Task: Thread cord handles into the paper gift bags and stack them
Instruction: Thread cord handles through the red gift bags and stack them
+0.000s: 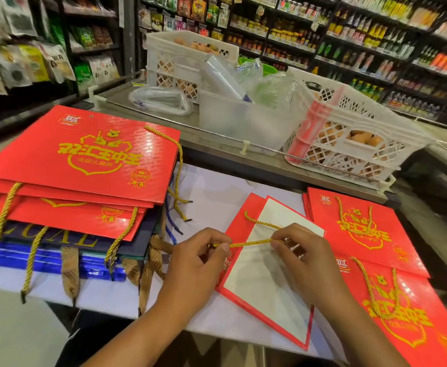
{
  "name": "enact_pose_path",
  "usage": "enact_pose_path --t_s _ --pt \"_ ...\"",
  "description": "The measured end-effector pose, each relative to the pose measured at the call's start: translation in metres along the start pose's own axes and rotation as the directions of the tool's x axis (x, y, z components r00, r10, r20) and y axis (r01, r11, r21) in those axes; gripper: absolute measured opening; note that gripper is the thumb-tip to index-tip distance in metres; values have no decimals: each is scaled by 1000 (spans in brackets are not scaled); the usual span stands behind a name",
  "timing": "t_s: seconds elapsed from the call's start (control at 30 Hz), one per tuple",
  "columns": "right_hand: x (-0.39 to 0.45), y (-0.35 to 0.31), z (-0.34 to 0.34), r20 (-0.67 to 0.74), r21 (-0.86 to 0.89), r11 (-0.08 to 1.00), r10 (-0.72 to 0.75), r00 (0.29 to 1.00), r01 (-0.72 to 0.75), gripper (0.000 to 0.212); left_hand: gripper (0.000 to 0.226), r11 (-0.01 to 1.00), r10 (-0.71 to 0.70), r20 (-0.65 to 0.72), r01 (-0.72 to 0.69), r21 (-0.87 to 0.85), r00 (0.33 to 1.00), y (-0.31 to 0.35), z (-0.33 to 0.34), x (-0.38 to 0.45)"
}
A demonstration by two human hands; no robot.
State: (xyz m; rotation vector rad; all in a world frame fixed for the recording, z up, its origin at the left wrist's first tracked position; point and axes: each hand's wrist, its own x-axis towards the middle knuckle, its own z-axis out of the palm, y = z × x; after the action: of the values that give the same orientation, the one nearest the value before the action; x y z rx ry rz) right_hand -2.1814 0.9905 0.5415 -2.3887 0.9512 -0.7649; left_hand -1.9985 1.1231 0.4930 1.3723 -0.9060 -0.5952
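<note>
A flat red paper gift bag [264,282] lies opened in front of me, its white inside facing up. A gold twisted cord [248,243] runs taut between my hands above the bag's upper edge, and its far end curls over the bag. My left hand [203,260] pinches one end of the cord. My right hand [304,252] pinches the other part. A pile of red bags with gold cords [376,234] lies to the right. Another stack of red and blue bags [79,165] sits on the left.
The bags lie on a white tabletop [211,197]. Behind it a metal counter [217,144] carries white lattice crates of eggs [349,133], a frosted plastic bin [243,120] and plastic bags. Shop shelves with goods [323,30] stand around.
</note>
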Motion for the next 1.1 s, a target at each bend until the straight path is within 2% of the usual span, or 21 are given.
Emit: enact_pose_path --t_s 0.07,0.13,0.27,0.33,0.37,0.47,0.5,0.6,0.77,0.93,1.1 --pt "-4 0 4 -28 -50 999 21 999 -23 22 18 1000 -14 4 14 -4 1000 2 0 0" --pt "-10 -8 10 -35 -58 998 34 999 -36 36 11 999 -30 26 31 -33 999 5 1 -1" --pt "-23 -45 35 154 228 969 62 986 -97 60 13 999 -29 76 31 -33 997 9 3 -3" --pt "-25 -53 47 187 220 970 58 981 -99 55 11 999 6 75 -8 34 997 9 3 -4" --pt "-25 -53 50 182 206 974 59 981 -96 46 9 997 28 67 -33 73 997 8 3 -4" --pt "-22 -47 53 105 234 966 85 991 -108 15 7 990 63 6 -63 127 998 7 0 -3" --pt "-22 -44 52 70 254 961 97 993 -111 11 7 990 46 -24 -43 132 999 6 0 -2" --pt "-20 -30 49 -5 314 937 163 987 -154 28 15 982 -28 -50 37 184 998 1 1 2" --pt "-19 -12 52 -10 300 940 174 985 -163 42 19 947 -14 13 9 320 1000 -2 7 4" --pt "-12 -7 49 106 332 933 111 988 -140 40 27 951 -67 -48 78 299 997 -4 4 7" --pt "5 -3 43 176 469 866 100 979 -172 39 35 976 -149 -98 162 148 984 -2 2 6"
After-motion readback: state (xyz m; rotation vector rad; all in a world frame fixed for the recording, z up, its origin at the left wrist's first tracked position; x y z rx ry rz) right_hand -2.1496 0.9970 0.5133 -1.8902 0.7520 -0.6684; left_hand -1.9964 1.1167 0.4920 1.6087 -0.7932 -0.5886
